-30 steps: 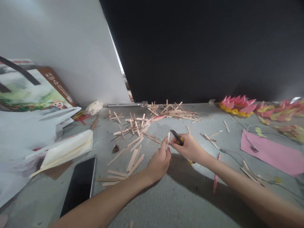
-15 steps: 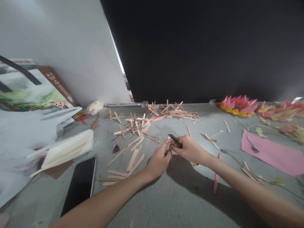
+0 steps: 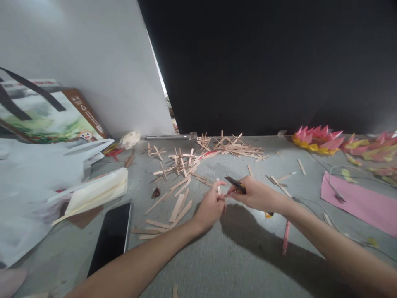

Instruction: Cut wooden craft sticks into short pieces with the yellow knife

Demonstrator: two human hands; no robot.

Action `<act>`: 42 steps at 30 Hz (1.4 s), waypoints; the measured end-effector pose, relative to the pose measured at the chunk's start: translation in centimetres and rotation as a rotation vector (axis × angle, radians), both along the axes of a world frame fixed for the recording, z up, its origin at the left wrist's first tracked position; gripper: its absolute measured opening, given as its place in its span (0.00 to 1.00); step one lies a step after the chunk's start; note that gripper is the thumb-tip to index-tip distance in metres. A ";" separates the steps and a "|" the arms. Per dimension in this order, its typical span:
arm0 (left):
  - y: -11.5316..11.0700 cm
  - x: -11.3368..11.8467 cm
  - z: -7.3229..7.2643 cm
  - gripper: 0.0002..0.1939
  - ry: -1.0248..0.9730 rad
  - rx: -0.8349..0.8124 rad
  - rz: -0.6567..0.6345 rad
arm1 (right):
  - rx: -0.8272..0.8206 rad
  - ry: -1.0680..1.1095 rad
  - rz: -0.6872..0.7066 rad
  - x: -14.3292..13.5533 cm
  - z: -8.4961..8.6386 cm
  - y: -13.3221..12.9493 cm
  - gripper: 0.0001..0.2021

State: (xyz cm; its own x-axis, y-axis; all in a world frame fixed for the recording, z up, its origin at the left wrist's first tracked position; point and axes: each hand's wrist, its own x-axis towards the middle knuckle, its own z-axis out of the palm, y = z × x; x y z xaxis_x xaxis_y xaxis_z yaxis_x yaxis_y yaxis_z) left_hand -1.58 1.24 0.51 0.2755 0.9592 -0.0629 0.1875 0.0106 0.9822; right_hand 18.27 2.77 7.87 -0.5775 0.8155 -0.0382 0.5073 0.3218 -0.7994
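My right hand (image 3: 259, 194) is closed round a black and yellow utility knife (image 3: 235, 183), its dark front end pointing up and left. The knife's back end shows below the palm. To its left, my left hand (image 3: 210, 207) is closed in a pinch on a small, narrow white piece (image 3: 218, 188), which stands up between the fingers; its kind is too small to tell. A short strip of wood seems to span the fingertips of both hands. Loose craft sticks (image 3: 177, 207) lie to the left of my left hand on the grey surface (image 3: 198, 265).
Crossed craft sticks (image 3: 180, 162) are heaped farther back. A phone (image 3: 110, 236), a white plastic bag (image 3: 37, 182) and a picture bag (image 3: 62, 116) are at left. Pink paper (image 3: 356, 203), a cable (image 3: 333, 188), a pink pen-like stick (image 3: 285, 238) and a paper crown (image 3: 319, 140) are at right.
My right hand with the utility knife has drawn slightly away from my left, widening the gap. The white piece shows more clearly. The whole view has shifted a little to the left.
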 end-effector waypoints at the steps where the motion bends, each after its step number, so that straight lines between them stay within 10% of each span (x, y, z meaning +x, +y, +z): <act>1: 0.2 -0.1 0.1 0.22 -0.014 -0.036 0.063 | -0.002 -0.008 -0.001 0.5 0.5 0.1 0.13; 17: 0.0 -0.3 0.9 0.38 -0.108 -0.030 0.072 | 0.357 -0.312 -0.418 1.2 -1.8 2.3 0.13; 25: 0.0 -0.2 0.4 0.17 -0.115 -0.028 -0.054 | 0.100 0.065 -0.301 -0.8 -1.4 0.9 0.12; 42: -0.2 -0.1 0.8 0.19 -0.142 -0.041 -0.058 | -0.055 0.313 -0.423 -1.6 -3.4 0.8 0.19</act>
